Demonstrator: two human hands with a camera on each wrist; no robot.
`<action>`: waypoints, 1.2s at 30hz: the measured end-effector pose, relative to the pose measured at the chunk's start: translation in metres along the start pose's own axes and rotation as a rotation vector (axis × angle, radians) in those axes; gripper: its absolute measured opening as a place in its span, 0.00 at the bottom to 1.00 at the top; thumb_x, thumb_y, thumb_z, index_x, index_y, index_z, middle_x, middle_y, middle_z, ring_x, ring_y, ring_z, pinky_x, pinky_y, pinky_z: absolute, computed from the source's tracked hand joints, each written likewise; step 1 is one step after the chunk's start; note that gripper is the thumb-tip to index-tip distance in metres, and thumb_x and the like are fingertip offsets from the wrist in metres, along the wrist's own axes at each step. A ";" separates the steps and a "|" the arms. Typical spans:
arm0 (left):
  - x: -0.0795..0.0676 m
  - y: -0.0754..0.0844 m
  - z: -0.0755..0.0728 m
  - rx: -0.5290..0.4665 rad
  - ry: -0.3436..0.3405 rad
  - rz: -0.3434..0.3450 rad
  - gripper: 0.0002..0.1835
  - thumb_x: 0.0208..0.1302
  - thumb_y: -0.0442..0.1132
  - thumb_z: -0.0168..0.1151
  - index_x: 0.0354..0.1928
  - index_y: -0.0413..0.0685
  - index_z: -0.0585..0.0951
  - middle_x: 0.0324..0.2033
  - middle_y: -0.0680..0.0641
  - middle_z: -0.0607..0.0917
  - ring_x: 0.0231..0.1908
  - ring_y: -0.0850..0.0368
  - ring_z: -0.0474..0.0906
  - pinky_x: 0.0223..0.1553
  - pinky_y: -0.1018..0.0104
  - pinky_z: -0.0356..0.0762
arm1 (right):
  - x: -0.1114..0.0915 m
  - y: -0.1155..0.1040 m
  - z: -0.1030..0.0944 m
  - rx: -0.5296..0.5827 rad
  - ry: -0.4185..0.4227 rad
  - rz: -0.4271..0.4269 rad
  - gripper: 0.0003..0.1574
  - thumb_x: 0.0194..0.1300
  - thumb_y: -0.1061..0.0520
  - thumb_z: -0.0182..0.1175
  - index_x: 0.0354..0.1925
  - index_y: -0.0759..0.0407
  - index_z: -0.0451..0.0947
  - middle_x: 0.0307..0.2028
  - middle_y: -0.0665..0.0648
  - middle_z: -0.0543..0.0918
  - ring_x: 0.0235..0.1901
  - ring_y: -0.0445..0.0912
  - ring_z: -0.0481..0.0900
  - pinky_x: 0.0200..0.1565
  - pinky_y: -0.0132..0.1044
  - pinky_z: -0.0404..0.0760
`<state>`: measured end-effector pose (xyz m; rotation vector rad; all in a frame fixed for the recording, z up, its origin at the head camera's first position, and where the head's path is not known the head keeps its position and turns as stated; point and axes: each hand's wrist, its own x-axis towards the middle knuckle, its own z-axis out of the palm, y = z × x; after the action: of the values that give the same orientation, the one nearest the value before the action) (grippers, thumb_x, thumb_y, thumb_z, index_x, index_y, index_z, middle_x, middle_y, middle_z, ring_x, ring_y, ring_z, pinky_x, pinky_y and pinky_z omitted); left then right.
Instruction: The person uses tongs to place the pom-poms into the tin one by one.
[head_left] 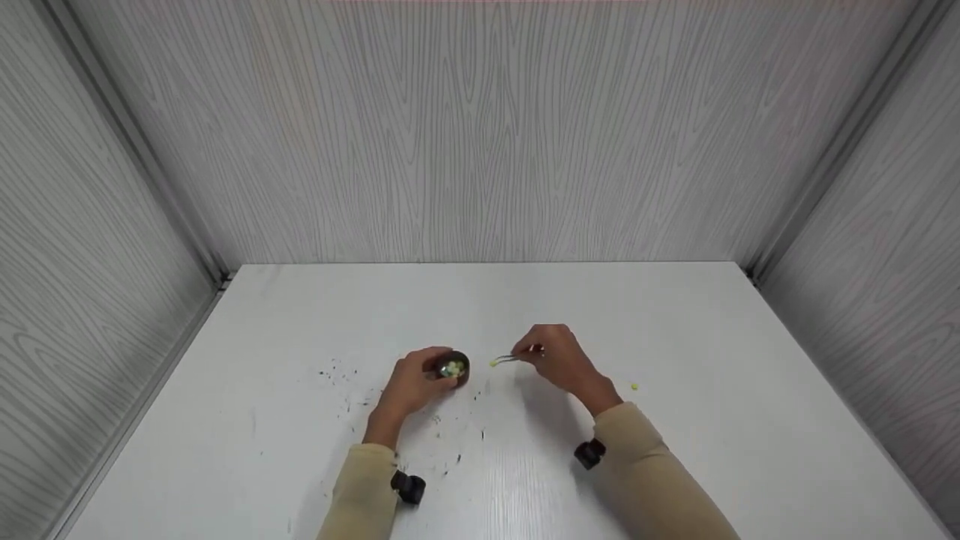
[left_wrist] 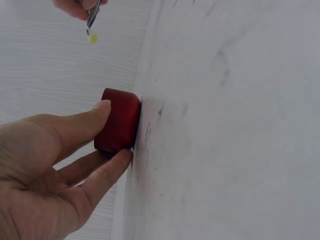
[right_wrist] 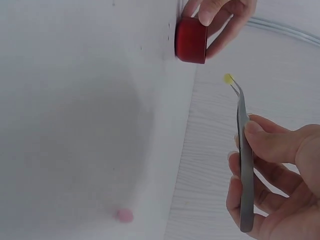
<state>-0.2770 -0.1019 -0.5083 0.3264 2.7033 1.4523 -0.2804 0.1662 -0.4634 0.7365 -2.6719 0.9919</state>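
My left hand holds a small round cup between thumb and fingers. In the left wrist view the cup is dark red and rests on the table. Several pale yellow and green beads lie inside it. To its right, my right hand pinches metal tweezers with bent tips. A small yellow bead sits at the tweezers' tips, above the table and apart from the cup.
A yellow bead lies on the white table, right of my right hand. The right wrist view shows a pink-looking bead; whether it is the same one, I cannot tell. Dark specks mark the table around my left hand. Grey panels enclose the back and sides.
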 end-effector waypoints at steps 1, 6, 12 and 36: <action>0.000 0.000 0.000 -0.002 0.000 0.002 0.27 0.64 0.32 0.71 0.66 0.42 0.79 0.62 0.37 0.83 0.64 0.39 0.79 0.67 0.43 0.75 | 0.003 -0.002 0.003 0.001 0.002 -0.001 0.08 0.62 0.70 0.69 0.36 0.60 0.92 0.34 0.58 0.90 0.36 0.48 0.87 0.39 0.40 0.87; -0.001 -0.002 -0.001 -0.009 -0.003 0.005 0.27 0.64 0.32 0.71 0.66 0.43 0.79 0.62 0.37 0.83 0.62 0.40 0.81 0.67 0.43 0.76 | 0.017 -0.011 0.018 -0.009 -0.005 -0.029 0.08 0.62 0.70 0.69 0.36 0.60 0.92 0.34 0.58 0.89 0.36 0.49 0.87 0.40 0.40 0.88; 0.000 -0.001 -0.002 -0.024 -0.005 0.009 0.27 0.64 0.32 0.71 0.65 0.43 0.80 0.62 0.38 0.83 0.63 0.40 0.80 0.67 0.43 0.75 | 0.025 -0.017 0.029 -0.029 -0.026 -0.026 0.08 0.64 0.70 0.68 0.37 0.61 0.92 0.34 0.59 0.90 0.37 0.49 0.88 0.40 0.42 0.88; 0.000 -0.003 -0.001 0.023 -0.003 0.020 0.27 0.64 0.32 0.71 0.66 0.42 0.79 0.61 0.36 0.84 0.61 0.39 0.81 0.66 0.42 0.76 | 0.018 -0.010 0.027 -0.065 -0.026 0.009 0.08 0.63 0.69 0.69 0.37 0.60 0.92 0.35 0.58 0.90 0.36 0.48 0.86 0.39 0.42 0.86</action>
<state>-0.2776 -0.1038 -0.5101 0.3579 2.7245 1.4252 -0.2914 0.1347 -0.4722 0.7299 -2.7173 0.8992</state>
